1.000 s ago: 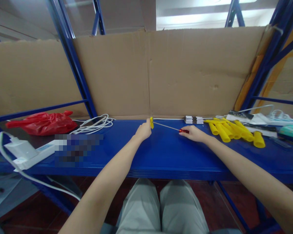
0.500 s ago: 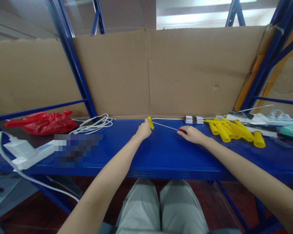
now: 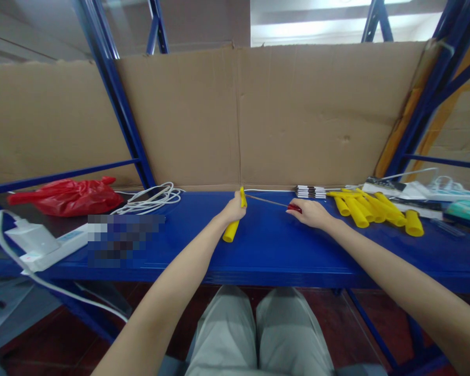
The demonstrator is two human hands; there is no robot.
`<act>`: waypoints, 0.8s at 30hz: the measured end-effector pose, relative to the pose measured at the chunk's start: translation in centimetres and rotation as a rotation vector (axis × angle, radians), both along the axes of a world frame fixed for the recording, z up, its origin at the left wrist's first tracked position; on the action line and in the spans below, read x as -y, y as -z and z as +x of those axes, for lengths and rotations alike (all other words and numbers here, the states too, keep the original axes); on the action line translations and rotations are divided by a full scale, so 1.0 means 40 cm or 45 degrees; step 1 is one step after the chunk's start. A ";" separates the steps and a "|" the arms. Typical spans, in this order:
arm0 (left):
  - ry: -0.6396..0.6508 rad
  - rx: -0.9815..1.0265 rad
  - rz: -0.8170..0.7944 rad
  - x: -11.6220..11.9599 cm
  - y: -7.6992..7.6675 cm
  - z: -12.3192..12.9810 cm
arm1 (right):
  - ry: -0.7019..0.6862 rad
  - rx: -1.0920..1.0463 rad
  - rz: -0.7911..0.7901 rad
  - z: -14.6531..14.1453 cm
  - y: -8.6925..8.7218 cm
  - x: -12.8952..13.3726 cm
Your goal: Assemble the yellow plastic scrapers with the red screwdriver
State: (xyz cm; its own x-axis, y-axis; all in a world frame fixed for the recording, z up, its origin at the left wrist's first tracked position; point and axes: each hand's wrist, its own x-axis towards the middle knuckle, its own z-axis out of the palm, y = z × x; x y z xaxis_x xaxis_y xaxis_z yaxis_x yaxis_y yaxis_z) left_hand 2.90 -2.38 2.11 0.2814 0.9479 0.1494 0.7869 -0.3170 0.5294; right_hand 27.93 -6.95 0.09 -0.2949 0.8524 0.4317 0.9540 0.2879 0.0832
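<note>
My left hand (image 3: 235, 210) is closed round a yellow plastic tube-shaped piece (image 3: 231, 232). Its open round end sticks out below the fist, and its narrower top shows above the fingers. In my right hand (image 3: 310, 213) is a screwdriver with a dark red handle (image 3: 294, 208), fingers wrapped about it. The long thin shaft (image 3: 270, 201) points left, and its tip reaches the top part of the yellow piece; whether it is inside or only against it I cannot tell. Both hands are over the blue tabletop (image 3: 270, 245).
Several similar yellow pieces (image 3: 376, 209) lie in a pile at right, beside a small stack of white and dark strips (image 3: 310, 191). A red plastic bag (image 3: 66, 197), coiled white cable (image 3: 156, 198) and power strip (image 3: 58, 245) sit at left. Cardboard (image 3: 317, 115) stands behind.
The yellow piece in my left hand has turned, so its wide lower end now shows below the fist. My right hand with the screwdriver has barely moved.
</note>
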 end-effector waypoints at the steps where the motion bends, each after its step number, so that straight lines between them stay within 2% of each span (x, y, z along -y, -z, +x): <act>1: 0.005 0.014 -0.008 -0.001 0.001 0.000 | 0.008 -0.001 -0.010 0.002 0.000 -0.001; 6: 0.027 0.030 -0.029 -0.004 0.007 0.000 | 0.020 -0.012 -0.023 0.010 -0.003 -0.004; 14: 0.004 -0.035 0.013 -0.008 0.012 0.003 | 0.070 0.052 0.095 0.014 -0.006 0.003; 24: 0.000 -0.041 0.009 -0.005 0.011 0.005 | 0.052 0.182 0.188 0.008 -0.004 0.010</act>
